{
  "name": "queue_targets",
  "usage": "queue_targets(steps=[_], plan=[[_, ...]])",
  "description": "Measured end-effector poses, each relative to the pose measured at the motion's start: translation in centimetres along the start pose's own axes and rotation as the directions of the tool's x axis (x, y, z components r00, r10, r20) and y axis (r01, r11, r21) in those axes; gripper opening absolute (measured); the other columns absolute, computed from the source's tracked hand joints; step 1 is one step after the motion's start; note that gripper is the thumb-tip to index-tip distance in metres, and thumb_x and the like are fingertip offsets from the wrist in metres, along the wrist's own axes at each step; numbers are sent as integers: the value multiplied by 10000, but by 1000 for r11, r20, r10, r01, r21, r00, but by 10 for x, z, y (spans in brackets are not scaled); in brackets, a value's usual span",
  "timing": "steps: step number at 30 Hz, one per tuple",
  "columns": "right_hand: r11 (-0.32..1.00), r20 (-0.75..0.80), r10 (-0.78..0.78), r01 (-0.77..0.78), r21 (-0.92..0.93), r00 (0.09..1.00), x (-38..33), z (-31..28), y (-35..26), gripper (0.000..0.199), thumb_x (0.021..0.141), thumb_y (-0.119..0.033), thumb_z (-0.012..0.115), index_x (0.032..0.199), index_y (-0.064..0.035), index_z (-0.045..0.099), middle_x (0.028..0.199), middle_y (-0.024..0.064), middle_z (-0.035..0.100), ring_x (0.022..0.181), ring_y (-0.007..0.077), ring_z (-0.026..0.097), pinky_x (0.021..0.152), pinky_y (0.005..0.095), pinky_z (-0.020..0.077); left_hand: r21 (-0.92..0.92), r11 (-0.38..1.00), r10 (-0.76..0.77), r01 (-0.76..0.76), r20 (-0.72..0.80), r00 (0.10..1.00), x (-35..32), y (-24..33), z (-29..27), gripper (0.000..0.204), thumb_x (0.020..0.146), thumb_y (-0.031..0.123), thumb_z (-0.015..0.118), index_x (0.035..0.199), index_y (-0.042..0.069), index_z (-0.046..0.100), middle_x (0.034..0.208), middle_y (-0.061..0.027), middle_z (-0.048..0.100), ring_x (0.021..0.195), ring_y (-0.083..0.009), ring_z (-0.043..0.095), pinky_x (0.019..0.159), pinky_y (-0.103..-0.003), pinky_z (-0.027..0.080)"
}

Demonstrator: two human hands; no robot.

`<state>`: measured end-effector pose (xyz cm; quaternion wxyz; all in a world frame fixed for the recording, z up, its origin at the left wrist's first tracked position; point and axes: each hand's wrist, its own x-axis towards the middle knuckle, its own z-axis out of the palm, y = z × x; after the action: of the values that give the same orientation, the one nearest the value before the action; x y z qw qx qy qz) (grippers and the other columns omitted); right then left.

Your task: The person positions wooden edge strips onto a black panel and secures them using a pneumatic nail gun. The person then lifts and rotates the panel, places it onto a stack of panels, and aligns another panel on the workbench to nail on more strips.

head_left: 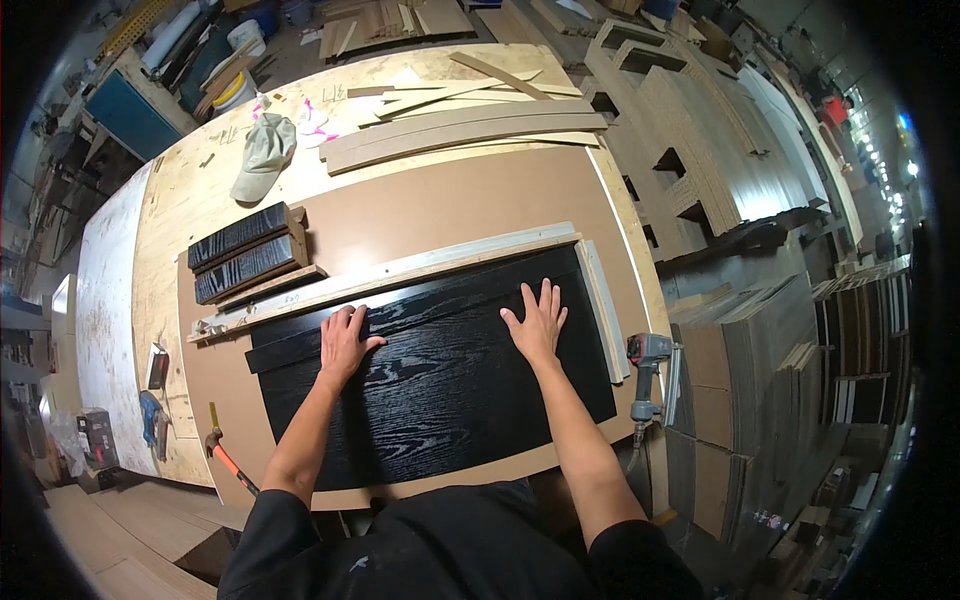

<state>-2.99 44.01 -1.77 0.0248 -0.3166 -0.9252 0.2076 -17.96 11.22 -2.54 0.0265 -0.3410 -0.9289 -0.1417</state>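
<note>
Black wood-grain panel [440, 385] lay flat on the brown surface [430, 205], its far edge against a pale strip [400, 270], a nail gun [648, 375] just beside its right edge. Both hands, left [345, 342] and right [537, 322], pressed flat on it, fingers spread, holding nothing.

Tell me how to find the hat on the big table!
Start at the big black wood-grain panel under both hands and look to the far left part of the workbench. Past the two short black blocks lies the cap. It is the only soft, pale grey-green cloth thing among hard boards.
</note>
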Motion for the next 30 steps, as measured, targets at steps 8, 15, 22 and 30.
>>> queue_targets(steps=[8,15,22,30], plan=[[1000,-123,8,-6,15,992,28,10,9,563,891,-399,659,1351,-96,543,1524,175,356,1436,374,260,1137,620,186,98,978,191,-184,-70,979,24,-5,17,582,761,354,778,1269,145,584,1378,-157,454,1309,-341,407,1077,-518,289],[1000,-125,-19,19,-1,992,38,12,15,549,915,-373,619,1371,-81,533,1515,174,367,1414,384,296,1125,631,200,55,970,236,-236,12,972,36,-8,16,514,758,236,783,1236,162,612,1427,-153,453,1348,-350,396,1109,-577,264],[1000,0,-21,21,-21,1000,42,-6,15,524,907,-305,616,1378,-94,530,1511,165,371,1412,376,293,1127,648,186,62,976,198,-208,145,970,53,26,12,555,807,270,744,1328,190,570,1501,-189,356,1398,-369,326,1144,-586,200],[980,-112,-95,113,164,989,18,-31,43,515,883,-255,655,1345,-60,541,1453,193,442,1372,376,366,1126,572,257,-57,953,303,-298,177,936,134,167,70,526,890,416,655,1365,218,546,1550,-193,281,1445,-380,244,1159,-600,156]])
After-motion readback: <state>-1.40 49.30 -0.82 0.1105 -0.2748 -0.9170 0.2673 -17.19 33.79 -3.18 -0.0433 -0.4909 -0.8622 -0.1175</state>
